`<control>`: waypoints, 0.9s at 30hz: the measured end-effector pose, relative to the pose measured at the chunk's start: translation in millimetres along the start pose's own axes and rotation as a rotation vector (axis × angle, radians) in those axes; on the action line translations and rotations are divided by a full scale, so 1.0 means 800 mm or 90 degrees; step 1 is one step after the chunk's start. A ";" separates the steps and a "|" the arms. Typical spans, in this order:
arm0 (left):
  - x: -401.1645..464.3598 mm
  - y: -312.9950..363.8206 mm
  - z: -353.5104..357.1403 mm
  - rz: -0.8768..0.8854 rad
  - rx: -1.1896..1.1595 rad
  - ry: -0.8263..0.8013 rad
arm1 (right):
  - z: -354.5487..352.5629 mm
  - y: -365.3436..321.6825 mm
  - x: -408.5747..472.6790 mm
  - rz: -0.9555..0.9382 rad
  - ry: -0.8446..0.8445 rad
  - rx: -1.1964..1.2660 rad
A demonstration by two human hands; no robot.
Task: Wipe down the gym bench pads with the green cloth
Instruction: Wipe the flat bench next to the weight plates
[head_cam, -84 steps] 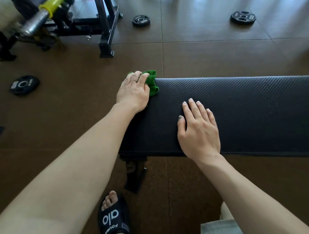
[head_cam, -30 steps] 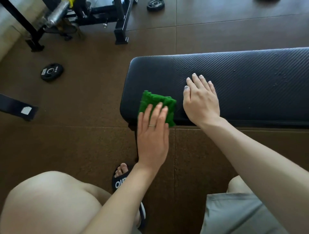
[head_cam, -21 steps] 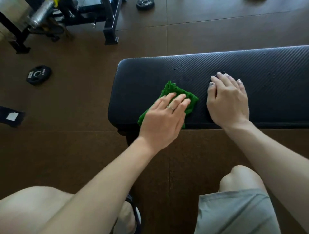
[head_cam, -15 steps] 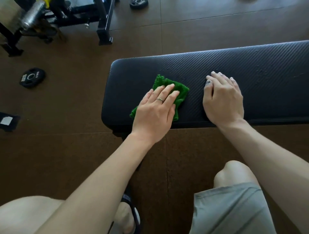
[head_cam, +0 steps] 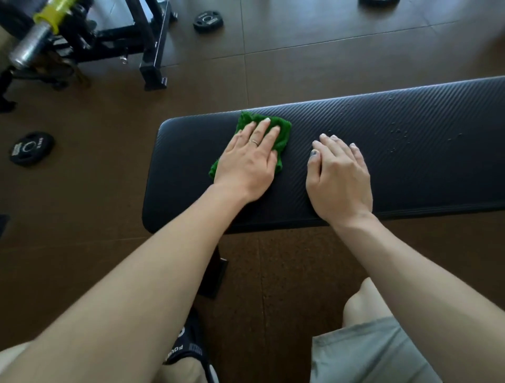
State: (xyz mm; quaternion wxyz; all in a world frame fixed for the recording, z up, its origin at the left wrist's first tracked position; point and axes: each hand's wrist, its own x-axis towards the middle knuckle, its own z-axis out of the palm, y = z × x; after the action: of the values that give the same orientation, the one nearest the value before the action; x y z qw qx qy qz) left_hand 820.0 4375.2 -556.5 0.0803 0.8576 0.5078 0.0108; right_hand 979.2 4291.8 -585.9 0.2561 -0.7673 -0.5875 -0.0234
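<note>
I count one long black ribbed bench pad [head_cam: 382, 169] and one crumpled green cloth [head_cam: 281, 131] near its far edge. Two hands of mine lie on it: left hand [head_cam: 248, 161], right hand [head_cam: 340, 177]. Three round black weight plates are on the brown floor [head_cam: 30, 147] [head_cam: 208, 21] [head_cam: 378, 1].

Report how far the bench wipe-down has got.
Done: nothing is clearly finished; the pad around the cloth looks free of droplets. In hand: the left hand presses the cloth flat near the pad's left end; the right hand rests on the pad. Left: droplets further right.
</note>
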 end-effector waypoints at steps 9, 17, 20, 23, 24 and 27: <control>-0.087 0.033 0.002 0.017 -0.001 -0.014 | -0.003 0.000 -0.002 -0.002 -0.011 0.014; -0.122 0.024 0.013 0.049 0.035 -0.019 | -0.004 0.002 -0.004 -0.012 -0.020 0.015; -0.077 0.015 0.009 0.041 0.028 -0.013 | -0.001 0.001 -0.002 -0.004 -0.015 0.013; -0.027 0.012 0.005 0.013 0.025 -0.009 | -0.001 0.001 -0.002 0.001 -0.012 0.012; -0.010 0.010 0.004 0.006 0.023 -0.010 | -0.001 0.001 -0.002 0.001 -0.012 0.013; 0.034 0.001 0.001 -0.007 0.017 -0.015 | -0.002 0.002 -0.003 0.005 -0.009 0.015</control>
State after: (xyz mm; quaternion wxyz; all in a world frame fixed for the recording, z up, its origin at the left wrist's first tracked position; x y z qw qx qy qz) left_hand 834.0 4398.6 -558.6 0.0748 0.8560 0.5114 -0.0070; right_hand 980.1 4288.8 -585.9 0.2613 -0.7666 -0.5864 -0.0101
